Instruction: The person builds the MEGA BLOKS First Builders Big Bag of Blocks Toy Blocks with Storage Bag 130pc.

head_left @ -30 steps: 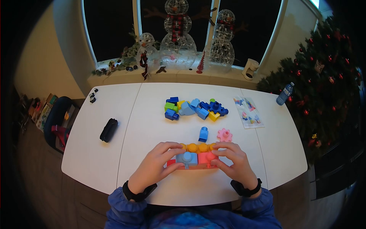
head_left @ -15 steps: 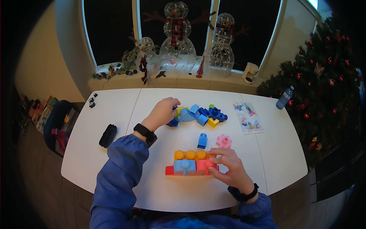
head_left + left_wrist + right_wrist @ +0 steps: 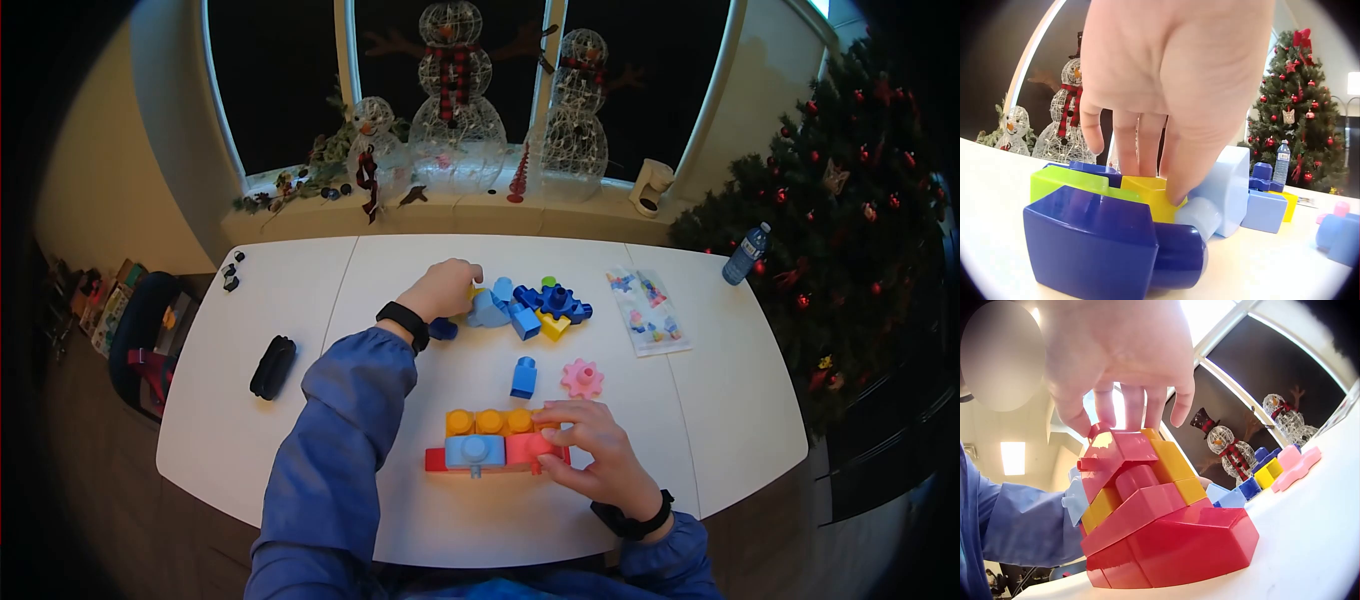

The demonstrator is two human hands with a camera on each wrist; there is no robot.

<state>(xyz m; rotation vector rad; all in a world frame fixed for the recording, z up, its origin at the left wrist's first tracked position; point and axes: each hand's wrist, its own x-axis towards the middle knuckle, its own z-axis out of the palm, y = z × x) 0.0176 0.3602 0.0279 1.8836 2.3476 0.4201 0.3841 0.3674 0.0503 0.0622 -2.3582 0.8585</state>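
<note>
My left hand (image 3: 440,292) is at the left end of the block pile; in the left wrist view its thumb and fingers (image 3: 1137,144) pinch a yellow block (image 3: 1147,187). Around that block lie a lime block (image 3: 1072,181), a dark blue block (image 3: 1091,237) and a light blue piece (image 3: 1229,187). Near the table's front, my right hand (image 3: 605,458) grips the right end of a built block structure (image 3: 474,450), which has orange, light blue, pink and red parts. In the right wrist view, the thumb and fingers are at its top, above a red base (image 3: 1191,550).
A blue block (image 3: 524,377) and a pink gear (image 3: 582,378) lie between structure and pile. Farther right are a picture sheet (image 3: 650,312) and a bottle (image 3: 746,255). A black case (image 3: 272,367) sits at the left of the white table (image 3: 220,430).
My left hand has left the structure, reached forward to the pile and taken hold of a yellow block. My right hand has stayed on the structure.
</note>
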